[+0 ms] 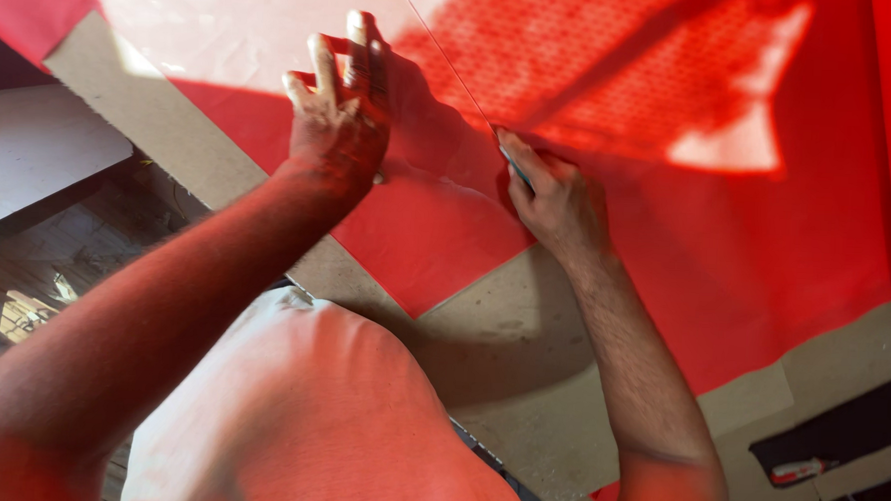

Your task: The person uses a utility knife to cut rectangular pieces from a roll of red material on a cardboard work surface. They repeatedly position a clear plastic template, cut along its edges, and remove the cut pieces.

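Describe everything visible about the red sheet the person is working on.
The red sheet is thin, matte and paper-like, lying flat on a brown board. Sunlight brightens patches near the top, where a fine dotted pattern shows. One corner points toward the person. The left hand presses flat on a clear straightedge-like pane laid over it, while the right hand holds a slim dark tool against the pane's edge on the sheet.

A bare brown board surface (pixel 521 364) shows along its near edge and left edge. Beyond the left edge lies a pale flat panel (pixel 29 152), with dark wooden floor (pixel 75 254) beside it. By the near right corner sits a dark gap (pixel 848 433) in the surface, and in it lies a small red and white tool (pixel 794 470). A salmon-coloured shirt (pixel 318 425) fills the lower middle.
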{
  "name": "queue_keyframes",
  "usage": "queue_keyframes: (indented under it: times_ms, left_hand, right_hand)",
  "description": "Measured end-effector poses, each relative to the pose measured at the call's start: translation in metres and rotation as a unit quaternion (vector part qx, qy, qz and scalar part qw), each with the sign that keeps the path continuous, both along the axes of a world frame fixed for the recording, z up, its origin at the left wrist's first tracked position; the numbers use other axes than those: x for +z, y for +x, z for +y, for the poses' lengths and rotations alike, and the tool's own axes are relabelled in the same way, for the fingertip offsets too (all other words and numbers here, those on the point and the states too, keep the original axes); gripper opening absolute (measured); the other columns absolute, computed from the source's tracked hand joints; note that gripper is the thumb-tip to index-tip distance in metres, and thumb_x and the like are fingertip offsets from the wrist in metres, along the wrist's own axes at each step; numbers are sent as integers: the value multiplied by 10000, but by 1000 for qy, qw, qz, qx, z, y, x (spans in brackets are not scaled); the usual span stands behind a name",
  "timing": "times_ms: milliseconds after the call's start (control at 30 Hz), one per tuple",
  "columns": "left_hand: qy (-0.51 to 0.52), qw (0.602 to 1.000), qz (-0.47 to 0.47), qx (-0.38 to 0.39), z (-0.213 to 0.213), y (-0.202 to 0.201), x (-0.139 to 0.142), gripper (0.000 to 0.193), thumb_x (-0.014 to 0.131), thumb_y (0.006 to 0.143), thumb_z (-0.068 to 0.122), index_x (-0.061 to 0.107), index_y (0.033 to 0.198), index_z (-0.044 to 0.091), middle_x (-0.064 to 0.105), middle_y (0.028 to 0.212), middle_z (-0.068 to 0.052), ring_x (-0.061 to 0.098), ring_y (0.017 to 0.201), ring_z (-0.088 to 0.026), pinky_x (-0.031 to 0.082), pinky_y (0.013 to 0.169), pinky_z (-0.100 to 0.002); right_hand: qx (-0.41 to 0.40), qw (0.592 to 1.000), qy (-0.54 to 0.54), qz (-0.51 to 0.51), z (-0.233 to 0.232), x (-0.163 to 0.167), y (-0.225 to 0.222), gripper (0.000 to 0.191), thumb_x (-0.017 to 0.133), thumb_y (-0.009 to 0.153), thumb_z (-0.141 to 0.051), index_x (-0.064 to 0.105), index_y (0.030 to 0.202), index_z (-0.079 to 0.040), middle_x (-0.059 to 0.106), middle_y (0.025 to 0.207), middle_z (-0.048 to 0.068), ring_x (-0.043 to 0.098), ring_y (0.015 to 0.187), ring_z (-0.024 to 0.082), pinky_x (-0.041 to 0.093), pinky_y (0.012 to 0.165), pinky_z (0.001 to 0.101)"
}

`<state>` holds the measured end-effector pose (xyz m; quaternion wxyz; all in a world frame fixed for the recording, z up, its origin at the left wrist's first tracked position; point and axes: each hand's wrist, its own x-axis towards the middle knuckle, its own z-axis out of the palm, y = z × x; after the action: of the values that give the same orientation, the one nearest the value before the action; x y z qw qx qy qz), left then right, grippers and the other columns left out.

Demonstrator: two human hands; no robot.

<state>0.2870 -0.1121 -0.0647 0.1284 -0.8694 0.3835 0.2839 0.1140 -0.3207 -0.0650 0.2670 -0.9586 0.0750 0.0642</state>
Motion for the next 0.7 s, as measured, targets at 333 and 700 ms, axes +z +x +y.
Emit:
queue_keyframes:
  times_ms: [333,700]
  left_hand:
    - [14,1000,-4,-23,-3,-7,-8,1526,908,547,625,115,1646,-78,38,1698,-261,208,1458,-584,435,1009,-710]
    - [7,999,-15,-32,1,-8,-15,1542,863,556,696,90,1638,-84,31,1692,-267,211,1454,-586,428,1003,-722]
  right_hand:
    - [-50,993,-56,87,-30,11,-141,519,741,921,-116,641,1420,-216,673,755,48,668,642,193,574,585,364]
    - [-78,992,-60,75,-32,20,-163,478,740,929,-150,667,1393,-237,704,813,52,676,690,202,571,613,360]
